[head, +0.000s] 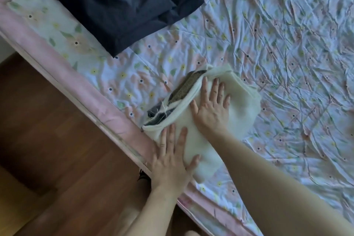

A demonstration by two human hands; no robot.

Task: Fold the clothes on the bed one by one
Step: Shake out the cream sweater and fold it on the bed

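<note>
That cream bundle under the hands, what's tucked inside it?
At the open edge of the cream bundle, a brown patterned strip and some dark grey fabric peek out. The rest is covered by the cream cloth and both flat hands.

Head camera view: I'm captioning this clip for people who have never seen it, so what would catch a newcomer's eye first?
Two flat hands, the left hand near the bed's edge and the right hand further in, press on a folded cream garment. A dark navy garment lies at the upper left. Both rest on a wrinkled floral bedsheet beside a wooden floor.
</note>
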